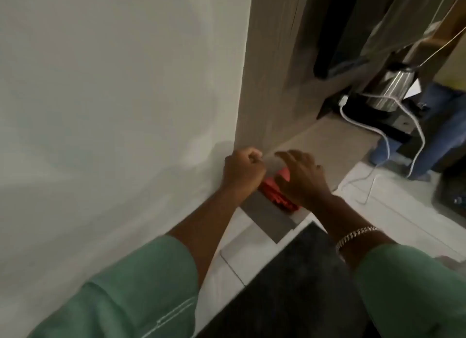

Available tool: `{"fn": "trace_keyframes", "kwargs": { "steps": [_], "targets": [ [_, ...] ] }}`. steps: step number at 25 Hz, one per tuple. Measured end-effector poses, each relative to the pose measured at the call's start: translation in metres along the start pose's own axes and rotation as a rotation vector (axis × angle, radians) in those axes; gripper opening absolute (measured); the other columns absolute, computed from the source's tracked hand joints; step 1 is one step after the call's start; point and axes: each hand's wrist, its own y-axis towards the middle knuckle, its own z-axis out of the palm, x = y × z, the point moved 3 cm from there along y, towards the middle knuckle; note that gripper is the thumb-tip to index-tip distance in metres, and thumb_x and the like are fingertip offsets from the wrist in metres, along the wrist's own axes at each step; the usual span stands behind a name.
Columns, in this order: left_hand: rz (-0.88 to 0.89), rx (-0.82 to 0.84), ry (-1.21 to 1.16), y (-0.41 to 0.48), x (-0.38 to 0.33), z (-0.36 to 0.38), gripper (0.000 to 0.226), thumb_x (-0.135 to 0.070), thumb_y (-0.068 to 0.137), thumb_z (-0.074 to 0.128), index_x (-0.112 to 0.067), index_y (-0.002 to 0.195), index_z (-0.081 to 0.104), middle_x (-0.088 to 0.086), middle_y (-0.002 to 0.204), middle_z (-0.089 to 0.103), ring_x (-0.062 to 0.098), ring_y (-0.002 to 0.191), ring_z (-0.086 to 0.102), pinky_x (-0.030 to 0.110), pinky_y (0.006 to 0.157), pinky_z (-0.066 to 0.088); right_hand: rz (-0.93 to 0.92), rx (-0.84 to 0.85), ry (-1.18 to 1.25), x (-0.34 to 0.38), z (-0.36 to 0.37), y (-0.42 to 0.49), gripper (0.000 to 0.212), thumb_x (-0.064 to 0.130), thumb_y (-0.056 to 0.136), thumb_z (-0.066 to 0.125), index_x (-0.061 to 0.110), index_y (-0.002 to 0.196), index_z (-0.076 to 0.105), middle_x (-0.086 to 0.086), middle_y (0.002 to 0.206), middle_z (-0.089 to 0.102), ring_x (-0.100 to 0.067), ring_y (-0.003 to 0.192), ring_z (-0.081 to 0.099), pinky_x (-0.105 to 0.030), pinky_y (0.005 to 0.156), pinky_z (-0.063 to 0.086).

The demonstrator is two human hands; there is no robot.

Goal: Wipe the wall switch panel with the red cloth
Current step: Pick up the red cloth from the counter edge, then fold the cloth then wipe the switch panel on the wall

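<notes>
From the head view, your left hand [243, 170] is curled into a fist against the white wall [113, 98]. Your right hand [301, 177], fingers spread, presses on the red cloth [353, 199] lying on a grey ledge [267, 216].

A shiny steel kettle [392, 85] stands upper right, a white cable [413, 126] trailing past blue jeans [443, 126].
</notes>
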Motion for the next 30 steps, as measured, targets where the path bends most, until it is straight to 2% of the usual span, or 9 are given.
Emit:
{"fn": "trace_keyframes", "kwargs": {
  "steps": [3,6,11,15,18,20,24,26,30],
  "targets": [
    [-0.211,0.027,-0.095,0.004,0.04,0.048,0.039,-0.022,0.088,0.059,-0.011,0.125,0.063,0.01,0.124,0.067,0.026,0.114,0.061,0.029,0.093,0.047,0.069,0.201,-0.052,-0.029,0.049,0.011,0.075,0.064,0.088,0.058,0.04,0.151,0.024,-0.008,0.163,0.022,-0.044,0.15,0.022,-0.064,0.114,0.029],
    [-0.426,0.053,-0.347,0.005,0.061,0.076,0.046,-0.036,0.091,0.06,-0.005,0.125,0.06,0.017,0.125,0.066,0.034,0.113,0.062,0.048,0.101,0.052,0.012,0.257,-0.079,-0.039,0.078,-0.004,0.067,0.05,0.092,0.06,0.035,0.151,0.032,-0.007,0.162,0.027,-0.043,0.15,0.021,-0.064,0.117,0.028],
    [-0.636,0.181,-0.71,0.004,0.09,0.083,0.019,-0.028,0.088,0.068,-0.012,0.097,0.063,0.015,0.101,0.069,0.03,0.089,0.068,0.042,0.069,0.064,-0.24,0.12,0.054,-0.035,0.079,-0.036,0.046,0.012,0.095,0.052,0.019,0.141,0.053,-0.006,0.156,0.044,-0.034,0.149,0.031,-0.058,0.117,0.033],
    [-0.692,0.292,-0.753,-0.017,0.107,0.074,0.037,-0.021,0.085,0.068,-0.01,0.12,0.061,0.017,0.118,0.068,0.031,0.103,0.065,0.037,0.066,0.059,-0.277,0.13,0.416,-0.011,0.073,-0.064,0.049,0.013,0.088,0.062,0.012,0.136,0.053,-0.01,0.148,0.049,-0.029,0.14,0.045,-0.053,0.112,0.044],
    [-0.617,0.24,-0.835,-0.034,0.109,0.041,0.049,-0.019,0.083,0.071,-0.008,0.128,0.057,0.018,0.122,0.067,0.034,0.107,0.065,0.04,0.067,0.063,-0.038,0.083,0.839,0.023,0.058,-0.072,0.07,0.04,0.086,0.061,0.022,0.147,0.033,-0.004,0.146,0.043,-0.023,0.129,0.052,-0.046,0.101,0.056],
    [-0.525,0.268,-0.814,-0.049,0.103,0.011,0.046,-0.017,0.083,0.071,-0.01,0.126,0.058,0.017,0.122,0.066,0.036,0.108,0.065,0.042,0.071,0.063,0.001,0.066,0.865,0.051,0.049,-0.07,0.068,0.052,0.094,0.052,0.029,0.153,0.025,-0.004,0.154,0.036,-0.025,0.137,0.046,-0.051,0.107,0.051],
    [-0.399,0.289,-0.873,-0.082,0.066,-0.077,0.026,-0.006,0.083,0.051,-0.006,0.105,0.064,0.018,0.106,0.068,0.033,0.098,0.066,0.042,0.068,0.061,-0.17,-0.027,0.661,0.13,0.024,-0.076,0.061,0.047,0.1,0.045,0.03,0.155,0.026,-0.003,0.165,0.026,-0.025,0.153,0.025,-0.055,0.121,0.033],
    [-0.351,0.313,-0.961,-0.109,0.05,-0.136,0.034,-0.013,0.08,0.039,-0.007,0.091,0.07,0.014,0.089,0.07,0.028,0.082,0.067,0.039,0.072,0.059,-0.307,-0.118,0.601,0.179,0.01,-0.087,0.063,0.048,0.1,0.049,0.025,0.155,0.03,-0.001,0.163,0.03,-0.023,0.154,0.024,-0.054,0.122,0.029],
    [-0.155,0.31,-0.915,-0.165,0.012,-0.247,0.039,-0.021,0.088,0.033,-0.01,0.107,0.065,0.005,0.082,0.065,0.018,0.073,0.063,0.036,0.08,0.051,-0.613,-0.522,0.543,0.277,-0.036,-0.114,0.068,0.04,0.091,0.059,0.011,0.149,0.04,-0.007,0.156,0.042,-0.029,0.148,0.035,-0.056,0.119,0.033]
  ]
}}
